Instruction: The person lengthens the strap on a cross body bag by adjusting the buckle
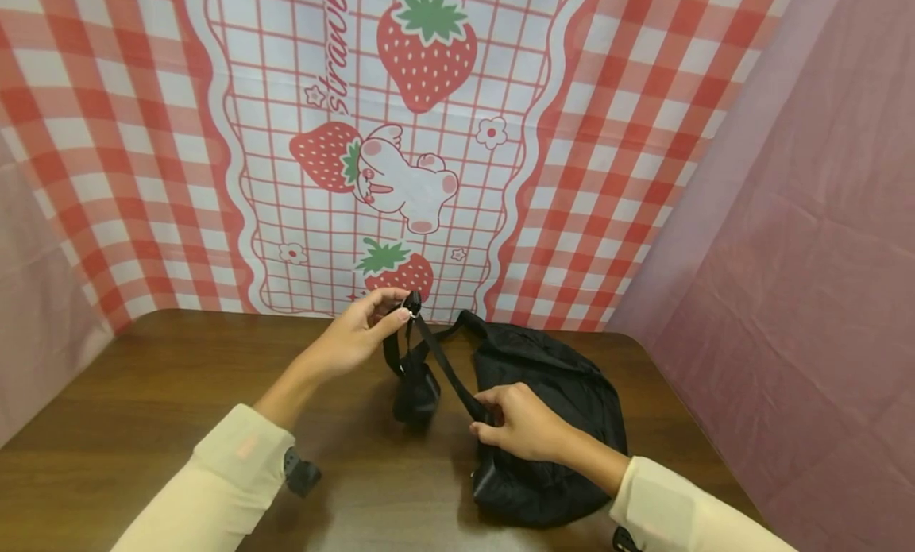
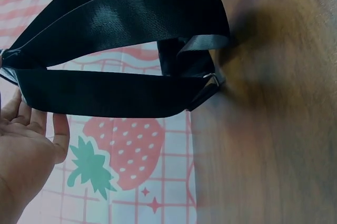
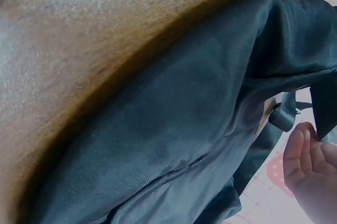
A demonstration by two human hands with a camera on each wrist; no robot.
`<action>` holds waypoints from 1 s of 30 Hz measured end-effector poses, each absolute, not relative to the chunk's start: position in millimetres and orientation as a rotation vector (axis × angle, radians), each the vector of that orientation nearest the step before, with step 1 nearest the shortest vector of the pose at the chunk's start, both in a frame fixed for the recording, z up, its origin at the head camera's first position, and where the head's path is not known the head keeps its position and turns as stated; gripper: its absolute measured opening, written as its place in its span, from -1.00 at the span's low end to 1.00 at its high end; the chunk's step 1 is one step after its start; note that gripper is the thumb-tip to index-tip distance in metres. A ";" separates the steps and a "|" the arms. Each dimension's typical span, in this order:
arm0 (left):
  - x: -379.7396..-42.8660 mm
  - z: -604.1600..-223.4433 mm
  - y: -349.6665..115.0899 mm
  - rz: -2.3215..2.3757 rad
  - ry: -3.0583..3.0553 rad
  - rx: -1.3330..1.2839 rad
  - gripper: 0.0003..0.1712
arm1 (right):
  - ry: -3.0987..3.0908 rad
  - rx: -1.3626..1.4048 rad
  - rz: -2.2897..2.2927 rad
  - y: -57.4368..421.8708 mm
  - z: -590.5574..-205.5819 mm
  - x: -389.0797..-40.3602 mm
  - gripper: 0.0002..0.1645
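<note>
A black fabric bag [image 1: 550,385] lies on the right half of the table. Its black webbing strap [image 1: 445,360] stretches from the bag up to my left hand [image 1: 355,330], whose thumb and fingers pinch it at a metal adjuster [image 1: 410,304]. Below that hand hangs a loop of the strap, with a dark piece [image 1: 416,393] at its lower end. My right hand [image 1: 529,423] pinches the strap near the bag's left edge. In the left wrist view, strap loops [image 2: 110,92] spread out from the fingers. The bag's side [image 3: 158,119] fills much of the right wrist view.
The brown wooden table [image 1: 179,425] runs under both arms. Behind it hangs a red-and-white checked cloth [image 1: 608,139] printed with strawberries. Pink cloth [image 1: 808,218] closes off the right side, and paler cloth [image 1: 36,282] the left.
</note>
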State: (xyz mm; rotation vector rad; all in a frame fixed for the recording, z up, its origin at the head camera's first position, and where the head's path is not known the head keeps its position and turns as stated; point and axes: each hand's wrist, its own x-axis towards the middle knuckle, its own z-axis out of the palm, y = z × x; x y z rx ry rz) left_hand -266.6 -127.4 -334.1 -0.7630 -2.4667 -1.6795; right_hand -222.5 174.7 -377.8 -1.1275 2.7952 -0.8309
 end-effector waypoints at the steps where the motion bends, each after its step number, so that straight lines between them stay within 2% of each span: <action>1: -267.0 -333.6 -128.8 -1.683 -2.466 -0.764 -0.48 | 2.795 -1.131 -0.831 174.5 -377.8 -222.5 -0.61; 15: -271.1 -332.9 -140.8 -1.685 -2.422 -0.731 -0.52 | 2.715 -1.137 -0.806 173.5 -379.3 -219.3 -0.63; 21: -271.0 -332.9 -140.7 -1.692 -2.406 -0.749 -0.53 | 2.687 -1.154 -0.826 174.4 -376.9 -221.9 -0.78; 23: -270.4 -332.7 -140.2 -1.685 -2.411 -0.756 -0.52 | 2.672 -1.161 -0.845 174.6 -374.5 -223.9 -0.73; 27: -268.7 -332.4 -137.2 -1.657 -2.444 -0.767 -0.48 | 2.691 -1.167 -0.879 172.1 -366.8 -228.4 -0.52; 30: -267.7 -333.0 -134.1 -1.648 -2.455 -0.784 -0.49 | 2.744 -1.161 -0.901 165.9 -357.8 -232.7 -0.47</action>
